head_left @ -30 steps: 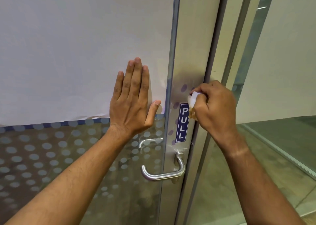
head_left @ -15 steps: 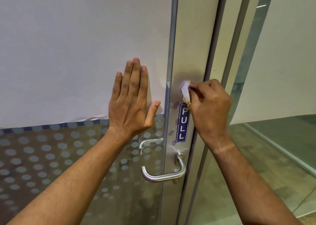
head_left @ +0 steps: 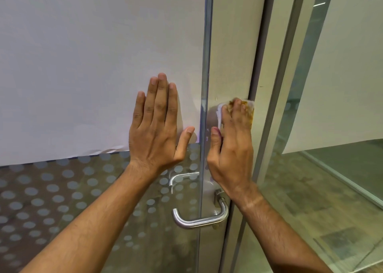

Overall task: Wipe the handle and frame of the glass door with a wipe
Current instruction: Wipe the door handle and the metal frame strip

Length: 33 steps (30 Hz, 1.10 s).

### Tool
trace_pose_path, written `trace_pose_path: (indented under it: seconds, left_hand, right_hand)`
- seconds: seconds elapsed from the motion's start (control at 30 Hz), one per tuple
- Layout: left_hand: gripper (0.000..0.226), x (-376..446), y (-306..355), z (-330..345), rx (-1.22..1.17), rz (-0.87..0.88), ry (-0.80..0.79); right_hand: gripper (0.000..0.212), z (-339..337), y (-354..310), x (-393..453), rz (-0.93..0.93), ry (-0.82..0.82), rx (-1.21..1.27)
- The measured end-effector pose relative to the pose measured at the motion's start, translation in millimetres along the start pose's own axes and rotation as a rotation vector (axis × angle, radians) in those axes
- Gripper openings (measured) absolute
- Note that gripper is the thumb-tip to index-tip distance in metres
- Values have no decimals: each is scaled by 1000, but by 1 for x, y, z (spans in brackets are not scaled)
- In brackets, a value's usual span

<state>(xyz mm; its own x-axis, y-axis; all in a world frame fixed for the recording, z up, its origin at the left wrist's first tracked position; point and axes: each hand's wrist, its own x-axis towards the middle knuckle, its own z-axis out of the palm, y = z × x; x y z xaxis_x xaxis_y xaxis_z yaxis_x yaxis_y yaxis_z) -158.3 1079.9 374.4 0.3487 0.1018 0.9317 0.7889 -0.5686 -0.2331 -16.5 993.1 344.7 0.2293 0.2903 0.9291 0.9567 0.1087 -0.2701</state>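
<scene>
My right hand [head_left: 232, 148] lies flat on the pale metal door frame [head_left: 234, 44], pressing a white wipe [head_left: 220, 115] with brownish stains against it, above the handle. The hand covers the PULL sign. The steel lever handle [head_left: 199, 221] sticks out below my right wrist, untouched. My left hand [head_left: 157, 127] rests flat and spread on the glass panel [head_left: 83, 65], just left of the frame, holding nothing.
The glass has white paper behind its upper part and a dotted frosted band [head_left: 51, 200] lower down. Right of the frame run a dark gap and a second frame post [head_left: 277, 106]. Beyond is another glass wall and a tiled floor [head_left: 310, 210].
My right hand has turned from a pinch on the wipe to a flat palm, sliding up the frame and over the PULL sign. My left hand has stayed put.
</scene>
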Motion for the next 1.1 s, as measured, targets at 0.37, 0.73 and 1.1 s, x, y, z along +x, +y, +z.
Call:
trace_pose_path:
  seconds: [0.37,0.73,1.1]
  left_hand:
    - [83,0,2,0,52,-5,-12]
    - [83,0,3,2,70,6,-5]
    - [82,-2,2,3,62,9,-4]
  right_hand:
    - [67,13,21,-14,-79,-90,-105]
    - [66,24,15,-6,-75,-37,-31]
    - [70,26,1,8,3,-32,6]
